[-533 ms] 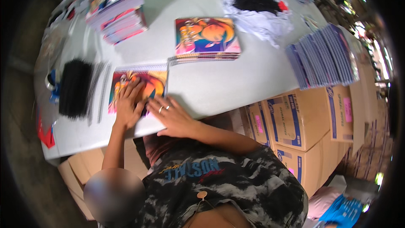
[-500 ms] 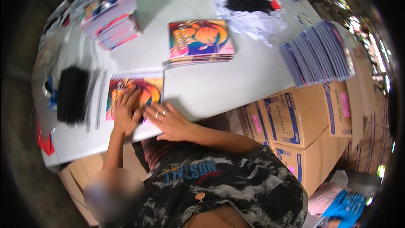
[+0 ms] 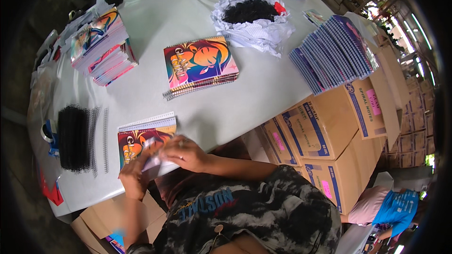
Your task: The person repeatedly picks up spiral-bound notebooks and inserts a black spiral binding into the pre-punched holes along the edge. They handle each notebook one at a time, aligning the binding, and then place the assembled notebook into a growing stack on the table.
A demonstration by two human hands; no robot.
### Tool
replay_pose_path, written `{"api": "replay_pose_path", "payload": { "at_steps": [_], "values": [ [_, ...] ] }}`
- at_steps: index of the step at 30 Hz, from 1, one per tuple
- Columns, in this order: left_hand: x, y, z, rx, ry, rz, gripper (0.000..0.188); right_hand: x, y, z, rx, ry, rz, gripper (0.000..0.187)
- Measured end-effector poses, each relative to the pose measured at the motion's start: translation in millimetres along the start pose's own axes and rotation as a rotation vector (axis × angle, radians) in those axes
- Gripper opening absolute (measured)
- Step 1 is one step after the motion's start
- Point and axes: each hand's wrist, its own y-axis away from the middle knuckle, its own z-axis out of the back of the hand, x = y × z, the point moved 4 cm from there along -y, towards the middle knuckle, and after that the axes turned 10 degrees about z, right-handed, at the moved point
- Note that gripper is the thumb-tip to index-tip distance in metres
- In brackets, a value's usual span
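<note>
An unbound notebook [image 3: 133, 142] with a colourful illustrated cover lies at the table's near edge. Its far side is fanned, so white and lilac strips of punched sheets show behind the cover. My left hand [image 3: 133, 178] grips its near edge, fingers partly smeared by motion. At the near right corner my right hand [image 3: 188, 154] is curled, its blurred fingertips closed on the notebook's edge, which looks raised and bent. Left of the notebook lies a dense bundle of black spiral binding coils [image 3: 73, 138], with several single coils [image 3: 105, 136] beside it.
Spiral-bound notebooks [image 3: 202, 61] are stacked mid-table. Unbound stacks [image 3: 110, 56] stand far left, and a long row of bound notebooks [image 3: 332, 54] right. White wrapping [image 3: 263, 37] holds black coils. Cardboard boxes [image 3: 306, 127] stand right of the table; another person [image 3: 393, 209] is at lower right.
Both hands went from lying flat on the cover to gripping the near edge. The notebook's far edge has fanned out. The whole view has shifted, showing more of the table's far end.
</note>
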Motion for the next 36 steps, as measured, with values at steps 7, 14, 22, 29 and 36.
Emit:
{"api": "replay_pose_path", "payload": {
  "at_steps": [7,14,22,29,36],
  "values": [
    [-34.6,-1.9,14.2,-0.404,1.675,0.142,0.031,-12.7,-17.8,0.6,-0.618,-1.215,-0.8,0.045],
    [9.3,-54.6,3.4,-0.265,0.951,0.248,0.059,-46.1,-19.2,56.1,-0.134,-0.519,-0.602,0.02],
    [-8.6,-53.2,-3.6,-0.146,0.171,0.007,0.066,-39.6,-17.2,87.1,-0.175,-0.327,-0.545,0.018],
    [-22.6,21.5,-25.6,0.011,0.0,-0.27,0.043,-33.9,-4.9,118.1,-0.52,-0.195,-0.438,0.02],
    [-10.4,-18.7,-5.4,-0.382,1.206,0.546,0.029,-57.8,19.9,51.2,-0.656,-0.665,-0.587,0.037]
  ]
}}
